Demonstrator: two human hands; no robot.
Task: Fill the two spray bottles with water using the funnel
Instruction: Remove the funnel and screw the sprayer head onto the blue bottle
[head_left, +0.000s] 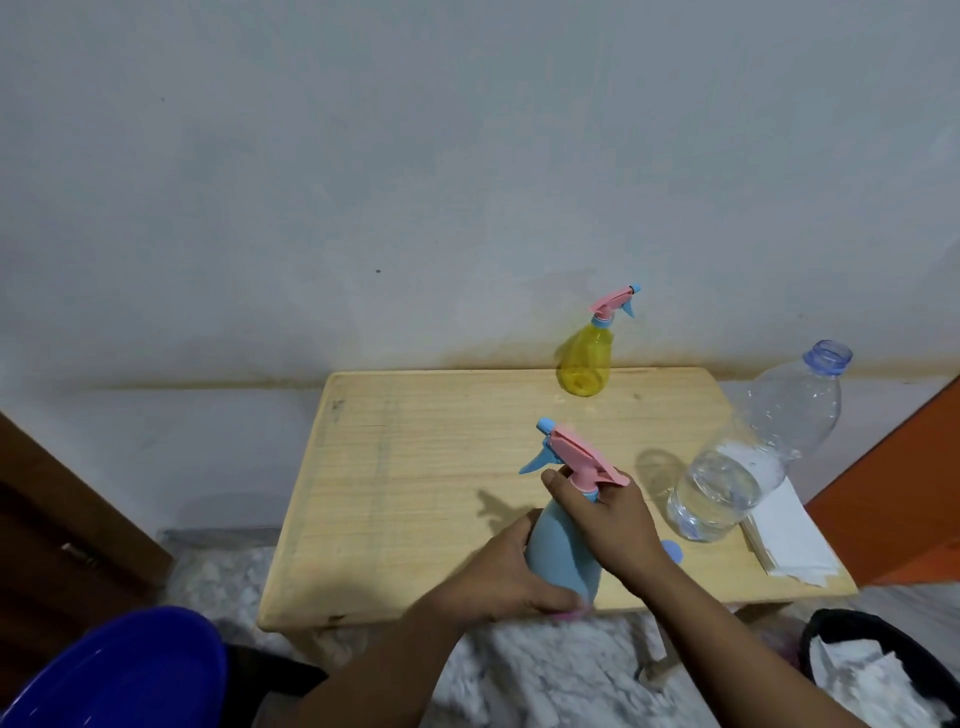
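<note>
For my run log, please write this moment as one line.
left hand: holds blue spray bottle body | right hand: grips its pink sprayer head | yellow spray bottle: standing capped

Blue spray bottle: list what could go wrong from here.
1. The blue spray bottle stands near the table's front edge; twisting its pink head with the right hand could tip it off if the left hand slips.
2. The uncapped water bottle stands close by the right forearm; a bump might spill it onto the white papers.
</note>
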